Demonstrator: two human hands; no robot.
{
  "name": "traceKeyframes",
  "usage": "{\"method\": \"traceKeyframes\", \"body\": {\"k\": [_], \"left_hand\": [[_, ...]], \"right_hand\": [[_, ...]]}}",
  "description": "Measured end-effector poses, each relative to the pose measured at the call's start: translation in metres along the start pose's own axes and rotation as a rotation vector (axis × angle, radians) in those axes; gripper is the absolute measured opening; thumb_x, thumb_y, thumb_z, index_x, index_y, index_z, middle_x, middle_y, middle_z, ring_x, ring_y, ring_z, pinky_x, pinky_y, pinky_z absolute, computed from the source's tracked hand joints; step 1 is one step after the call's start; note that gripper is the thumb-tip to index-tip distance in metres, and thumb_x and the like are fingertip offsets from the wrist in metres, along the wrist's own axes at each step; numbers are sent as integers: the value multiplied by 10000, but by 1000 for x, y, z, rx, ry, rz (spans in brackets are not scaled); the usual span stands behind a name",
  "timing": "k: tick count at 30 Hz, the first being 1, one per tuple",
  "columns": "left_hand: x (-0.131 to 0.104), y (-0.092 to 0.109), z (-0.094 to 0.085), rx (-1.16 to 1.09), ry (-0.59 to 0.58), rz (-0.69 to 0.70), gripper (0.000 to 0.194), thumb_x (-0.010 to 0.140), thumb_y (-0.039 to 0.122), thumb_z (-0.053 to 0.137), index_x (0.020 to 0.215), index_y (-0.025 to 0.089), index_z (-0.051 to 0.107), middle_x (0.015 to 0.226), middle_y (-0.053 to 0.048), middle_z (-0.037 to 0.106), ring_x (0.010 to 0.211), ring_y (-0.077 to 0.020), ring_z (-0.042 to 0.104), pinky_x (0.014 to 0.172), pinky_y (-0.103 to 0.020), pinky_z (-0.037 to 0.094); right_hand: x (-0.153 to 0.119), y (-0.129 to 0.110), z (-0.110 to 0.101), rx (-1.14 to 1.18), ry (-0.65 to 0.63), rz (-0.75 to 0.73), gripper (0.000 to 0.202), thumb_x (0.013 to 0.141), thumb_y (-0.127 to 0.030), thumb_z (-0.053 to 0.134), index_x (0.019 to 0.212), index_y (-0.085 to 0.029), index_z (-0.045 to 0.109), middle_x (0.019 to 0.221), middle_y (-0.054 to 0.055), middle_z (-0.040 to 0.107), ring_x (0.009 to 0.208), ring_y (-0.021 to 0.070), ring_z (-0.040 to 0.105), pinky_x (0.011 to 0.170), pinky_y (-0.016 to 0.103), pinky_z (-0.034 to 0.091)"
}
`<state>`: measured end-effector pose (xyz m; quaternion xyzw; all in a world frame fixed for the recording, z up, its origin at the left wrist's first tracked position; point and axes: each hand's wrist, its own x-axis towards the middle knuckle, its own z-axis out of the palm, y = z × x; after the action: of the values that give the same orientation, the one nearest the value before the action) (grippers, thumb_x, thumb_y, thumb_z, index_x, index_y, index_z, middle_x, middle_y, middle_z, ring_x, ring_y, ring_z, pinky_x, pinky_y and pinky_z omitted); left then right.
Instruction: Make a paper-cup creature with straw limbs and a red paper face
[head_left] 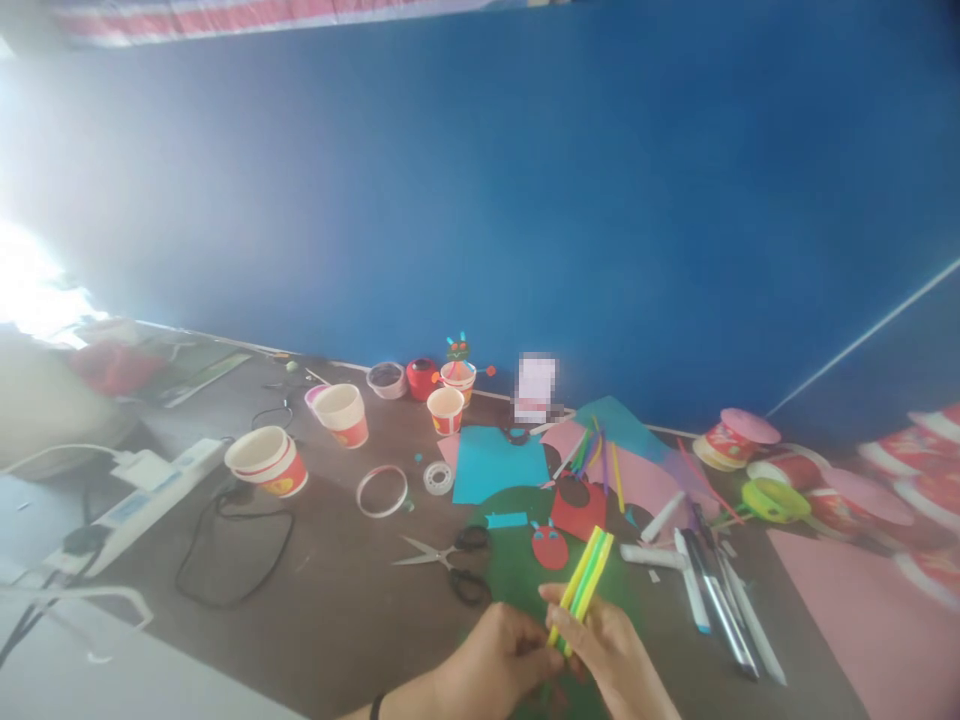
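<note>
A bundle of yellow and green strips (589, 575), straight and narrow, slants up between my hands; whether they are straws or folded paper I cannot tell. My right hand (619, 650) is closed around its middle, thumb along the near side. At its lower end my left hand (499, 655) is closed, fingers pinched on it, their tips partly hidden. Just beyond lies a red paper face (550, 547) with blue eyes and horns, on a dark green sheet (514, 570). Scissors (442, 555) with black handles lie spread to the left of it.
Paper cups (341, 415) stand at the back left, near a tape roll (438, 478) and a power strip (161, 500) with cables. Blue paper (499, 465) and pink paper (862, 610) lie about. Markers (720, 600) and decorated cups (731, 440) are on the right; a blue wall (480, 200) rises behind.
</note>
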<state>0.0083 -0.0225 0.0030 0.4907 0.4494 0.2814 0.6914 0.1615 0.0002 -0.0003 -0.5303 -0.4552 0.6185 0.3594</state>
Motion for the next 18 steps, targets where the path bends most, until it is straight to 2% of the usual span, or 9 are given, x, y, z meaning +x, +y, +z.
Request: {"method": "traceKeyframes", "body": {"k": [2, 4, 6, 8, 11, 14, 16, 18], "left_hand": [[-1, 3, 1, 37, 10, 0, 344, 783, 410, 562, 760, 103, 714, 622, -34, 642, 523, -115, 525, 508, -199, 390], [-3, 8, 1, 178, 11, 16, 281, 723, 386, 638, 719, 116, 715, 586, -14, 628, 521, -119, 522, 493, -195, 377], [-6, 16, -3, 361, 27, 61, 249, 653, 362, 711, 772, 144, 721, 589, -1, 637, 535, -132, 536, 491, -196, 375], [-10, 24, -14, 458, 110, 112, 280, 683, 384, 690, 868, 175, 712, 670, -18, 679, 593, -156, 582, 524, -203, 412], [-18, 40, -46, 523, 397, 203, 251, 782, 385, 589, 905, 192, 691, 764, -42, 705, 655, -172, 628, 601, -223, 468], [-31, 55, -98, 614, 821, 328, 286, 798, 410, 565, 980, 202, 640, 994, -55, 674, 781, -192, 641, 709, -258, 489], [-42, 61, -138, 694, 1144, 398, 430, 768, 456, 585, 1119, 209, 564, 1141, -64, 608, 837, -211, 631, 754, -293, 485], [-51, 63, -174, 847, 1420, 387, 593, 747, 505, 580, 1250, 214, 458, 1244, -66, 540, 986, -256, 575, 851, -350, 447]], "right_hand": [[-2, -1, 0, -4, -14, 0, 408, 694, -537, 636, 742, -131, 640, 566, -5, 523, 437, 89, 416, 411, 209, 308], [-3, -3, 0, -40, -12, 9, 392, 727, -513, 615, 684, -123, 626, 548, -9, 500, 454, 92, 425, 421, 207, 315], [-2, -2, -1, -70, 8, 28, 383, 752, -496, 588, 774, -117, 637, 574, -9, 504, 452, 91, 422, 413, 206, 311], [3, 3, -3, -109, 40, 8, 384, 755, -454, 585, 945, -121, 615, 606, -17, 513, 453, 94, 420, 412, 207, 320], [8, 19, -7, -219, 100, -102, 472, 731, -346, 602, 1144, -134, 517, 613, -39, 500, 489, 112, 446, 454, 215, 370], [8, 33, -10, -271, 136, -156, 601, 764, -312, 554, 1315, -160, 366, 746, -3, 553, 475, 103, 456, 454, 223, 398], [5, 37, -11, -272, 156, -184, 599, 783, -305, 532, 1343, -197, 347, 863, 37, 576, 469, 95, 470, 441, 223, 412], [0, 34, -12, -271, 172, -211, 531, 797, -295, 520, 1310, -221, 410, 895, 49, 581, 474, 95, 482, 432, 218, 420]]}}
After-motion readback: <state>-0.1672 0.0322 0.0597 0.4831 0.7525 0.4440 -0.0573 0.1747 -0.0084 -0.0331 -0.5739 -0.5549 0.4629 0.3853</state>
